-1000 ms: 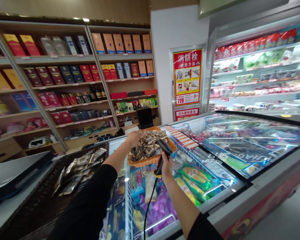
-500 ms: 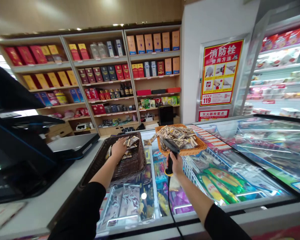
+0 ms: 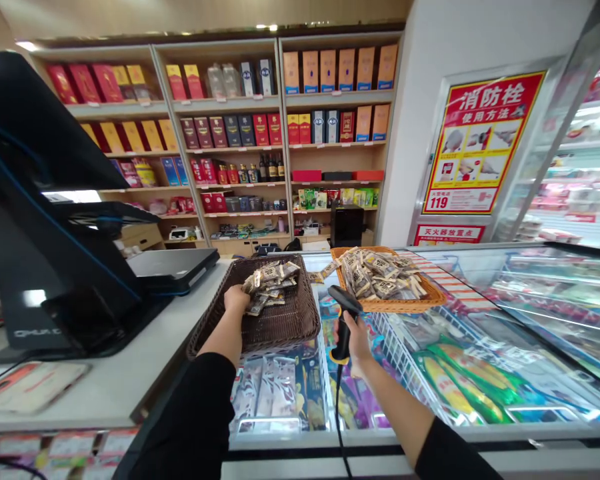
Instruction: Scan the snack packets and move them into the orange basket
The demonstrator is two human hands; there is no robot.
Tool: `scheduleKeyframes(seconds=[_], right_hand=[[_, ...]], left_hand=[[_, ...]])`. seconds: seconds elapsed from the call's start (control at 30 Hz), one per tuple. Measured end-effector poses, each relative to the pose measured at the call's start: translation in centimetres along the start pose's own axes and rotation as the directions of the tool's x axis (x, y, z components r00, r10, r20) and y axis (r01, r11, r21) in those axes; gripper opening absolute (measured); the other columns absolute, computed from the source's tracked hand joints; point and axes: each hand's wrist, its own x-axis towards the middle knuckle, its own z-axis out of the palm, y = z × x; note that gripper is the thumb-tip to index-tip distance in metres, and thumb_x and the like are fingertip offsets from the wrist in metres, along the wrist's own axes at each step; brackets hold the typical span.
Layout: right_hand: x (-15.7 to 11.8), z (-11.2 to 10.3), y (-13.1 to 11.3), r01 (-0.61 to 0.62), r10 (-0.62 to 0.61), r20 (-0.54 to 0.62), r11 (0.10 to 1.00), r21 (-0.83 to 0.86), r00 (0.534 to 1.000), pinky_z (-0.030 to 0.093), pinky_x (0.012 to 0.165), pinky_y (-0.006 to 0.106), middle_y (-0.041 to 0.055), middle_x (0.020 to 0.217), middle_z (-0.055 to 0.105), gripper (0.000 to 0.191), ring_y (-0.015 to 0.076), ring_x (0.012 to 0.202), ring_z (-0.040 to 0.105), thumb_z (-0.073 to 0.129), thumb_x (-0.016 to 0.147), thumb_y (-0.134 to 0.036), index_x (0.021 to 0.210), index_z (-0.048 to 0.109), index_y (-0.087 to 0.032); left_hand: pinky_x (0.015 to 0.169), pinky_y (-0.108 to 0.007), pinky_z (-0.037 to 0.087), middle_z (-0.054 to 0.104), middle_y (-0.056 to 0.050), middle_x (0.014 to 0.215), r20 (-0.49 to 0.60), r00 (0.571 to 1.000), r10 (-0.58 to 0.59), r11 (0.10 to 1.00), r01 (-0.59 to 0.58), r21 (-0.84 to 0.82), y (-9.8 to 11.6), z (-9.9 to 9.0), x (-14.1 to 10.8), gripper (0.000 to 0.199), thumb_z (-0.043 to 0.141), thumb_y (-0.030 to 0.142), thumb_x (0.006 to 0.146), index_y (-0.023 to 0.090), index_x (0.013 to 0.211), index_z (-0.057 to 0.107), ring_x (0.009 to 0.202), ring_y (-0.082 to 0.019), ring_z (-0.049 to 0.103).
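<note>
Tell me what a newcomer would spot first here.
A red fire-hydrant poster stands out on the white wall at right. Shelves of colourful boxes fill the back wall. In front, the left hand reaches into a dark basket of packets, while the right hand holds a corded scanner beside an orange basket.

Small snack packets [image 3: 270,280] lie heaped in a dark wicker basket [image 3: 300,321] and an orange one [image 3: 405,307]
</note>
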Motion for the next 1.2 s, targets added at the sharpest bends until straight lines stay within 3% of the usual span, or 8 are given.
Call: scheduleKeyframes(seconds=[0.1,0.3,0.5,0.67,0.8,0.93,1.03,1.2], right_hand=[[0.0,0.4,-0.2,-0.002,0.002,0.021,1.000,-0.006,1.000,0.036,0.031,0.022,-0.0046,0.049,0.056,0.047,0.0109,0.032,0.047,0.071,0.063,-0.060,0.077,0.052,-0.019],[-0.2,0.1,-1.7,0.070,-0.066,0.095,0.997,-0.036,0.993,0.036,0.031,0.022,-0.0046,0.049,0.055,0.044,0.0104,0.031,0.045,0.070,0.065,-0.058,0.075,0.053,-0.019],[0.1,-3.1,-3.3,0.164,-0.152,0.125,0.982,-0.094,0.981,0.036,0.032,0.022,-0.0031,0.047,0.053,0.040,0.0101,0.032,0.045,0.066,0.072,-0.055,0.064,0.052,-0.018],[0.5,-4.3,-3.8,0.168,-0.161,0.088,0.981,-0.091,0.983,0.037,0.032,0.023,-0.0025,0.048,0.054,0.040,0.0106,0.032,0.046,0.066,0.073,-0.054,0.063,0.053,-0.018],[0.7,-4.3,-4.0,0.197,-0.180,0.144,0.974,-0.110,0.973,0.036,0.033,0.022,-0.0025,0.046,0.053,0.040,0.0100,0.033,0.046,0.064,0.076,-0.053,0.061,0.052,-0.018],[1.0,-4.8,-4.3,0.231,-0.211,0.152,0.965,-0.128,0.966,0.036,0.034,0.022,-0.0029,0.045,0.053,0.039,0.0099,0.033,0.045,0.062,0.077,-0.054,0.063,0.053,-0.018],[1.3,-5.1,-4.5,0.224,-0.218,0.071,0.970,-0.093,0.973,0.035,0.032,0.021,-0.0039,0.046,0.052,0.039,0.0096,0.032,0.044,0.062,0.076,-0.054,0.064,0.051,-0.019],[1.3,-4.3,-4.1,0.182,-0.177,0.078,0.982,-0.056,0.981,0.033,0.031,0.021,-0.0056,0.046,0.051,0.038,0.0092,0.031,0.043,0.063,0.075,-0.055,0.069,0.050,-0.020]], left_hand=[[0.078,-0.039,0.050,0.072,-0.013,0.084,-0.050,0.998,-0.038,0.986,0.030,-0.165,1.3,0.2,-0.7,0.024,0.062,0.016,0.066,0.011,0.088,0.069,0.089,-0.031,0.066],[0.073,-0.026,0.051,0.071,-0.006,0.091,-0.133,0.977,0.167,0.795,-0.213,-0.568,6.5,2.9,-2.6,0.035,0.054,0.020,0.070,0.014,0.103,0.063,0.082,-0.018,0.066],[0.080,-0.034,0.048,0.071,-0.008,0.090,-0.255,0.965,0.056,0.927,-0.145,-0.346,8.8,2.8,-3.5,0.026,0.058,0.024,0.073,0.014,0.095,0.068,0.085,-0.023,0.064],[0.078,-0.030,0.050,0.073,-0.006,0.090,-0.347,0.930,0.119,0.835,-0.283,-0.471,10.7,1.6,-4.3,0.036,0.059,0.036,0.077,0.014,0.104,0.069,0.084,-0.021,0.065],[0.081,-0.030,0.052,0.073,-0.006,0.098,-0.106,0.933,0.345,0.703,-0.332,-0.629,14.0,3.4,-6.1,0.038,0.064,0.034,0.073,0.013,0.105,0.069,0.091,-0.022,0.067],[0.085,-0.032,0.052,0.073,-0.007,0.100,0.200,0.828,0.523,0.724,-0.308,-0.617,16.1,7.6,-8.0,0.030,0.062,0.018,0.072,0.015,0.102,0.067,0.095,-0.021,0.067],[0.090,-0.032,0.049,0.073,-0.006,0.100,0.256,0.783,0.567,0.735,-0.341,-0.586,16.0,10.3,-8.7,0.021,0.058,0.014,0.072,0.018,0.092,0.065,0.099,-0.020,0.066],[0.084,-0.029,0.049,0.073,-0.004,0.090,0.265,0.798,0.541,0.792,-0.378,-0.479,14.8,11.5,-8.8,0.007,0.057,0.021,0.076,0.020,0.083,0.060,0.090,-0.019,0.068]])
